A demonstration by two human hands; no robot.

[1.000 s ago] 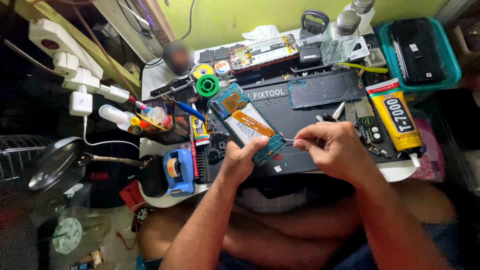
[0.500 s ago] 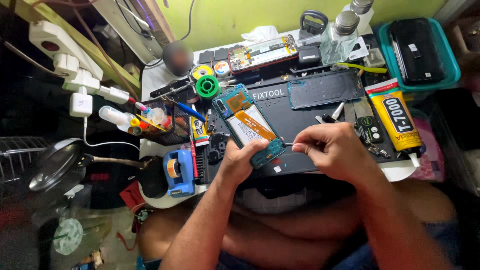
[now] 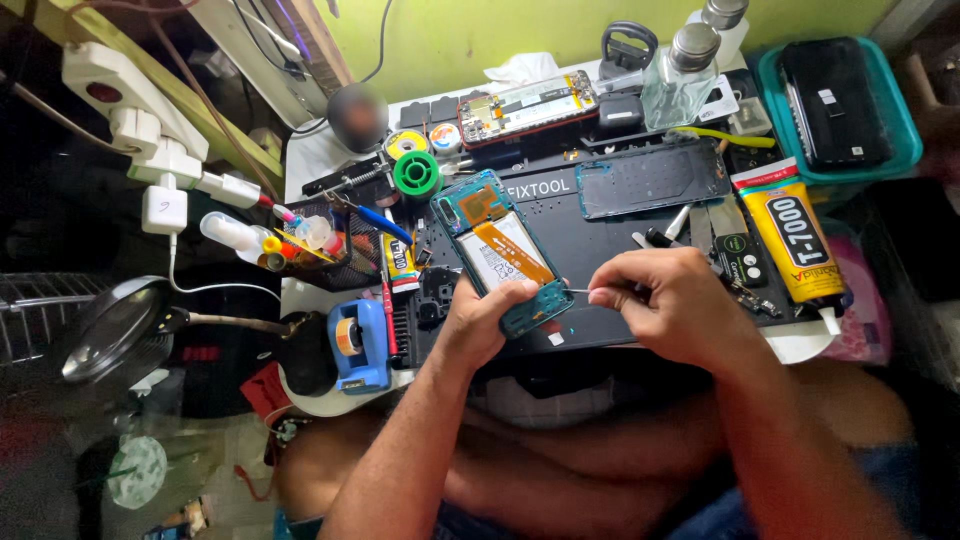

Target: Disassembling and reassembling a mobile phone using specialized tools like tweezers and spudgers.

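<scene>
Left hand (image 3: 480, 325) clenched round lower end of opened phone (image 3: 505, 255), teal frame, orange flex strip over pale battery, lying tilted on dark mat (image 3: 600, 250). Right hand (image 3: 670, 300) pinched thin metal tool (image 3: 577, 291), tip at phone's lower edge. Crowded surface: teal back cover (image 3: 650, 178) beyond, yellow glue tube (image 3: 797, 235) right, blue tape dispenser (image 3: 357, 345) left, green solder spool (image 3: 416, 173), glass bottle (image 3: 680, 75).

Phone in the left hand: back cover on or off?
Off. The phone shows its battery and orange flex cable; a teal back cover lies apart on the mat.
</scene>
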